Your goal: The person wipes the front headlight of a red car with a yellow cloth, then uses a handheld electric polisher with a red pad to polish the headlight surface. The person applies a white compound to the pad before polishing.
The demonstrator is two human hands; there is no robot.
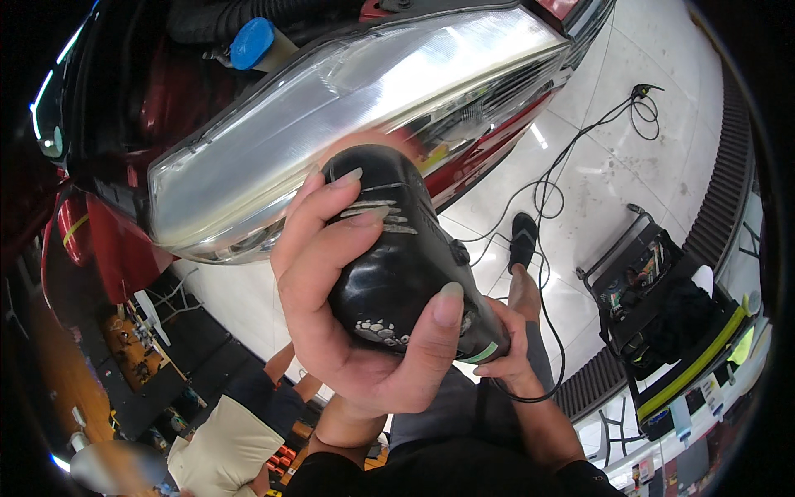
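Note:
Both of my hands are on a black corded sander (pixel 389 273), held beside the car's headlight (pixel 348 99). My left hand (pixel 331 306) wraps over its rounded body, fingers across the vent slots and thumb on the near side. Farther back, my right hand (pixel 517 352) is closed around the rear end, where the cord leaves. A pinkish-orange disc (pixel 368 142) shows past the sander's front, overlapping the headlight's lower edge; whether it touches the lens I cannot tell. The lens is clear to hazy, with pale streaks.
The red bumper (pixel 505 137) curves below the headlight; a blue cap (pixel 252 43) sits in the engine bay. Black cable (pixel 542 186) loops over the tiled floor near my shoe (pixel 522 238). At right stands a black tool cart (pixel 633 273). Another person (pixel 224 447) is at lower left.

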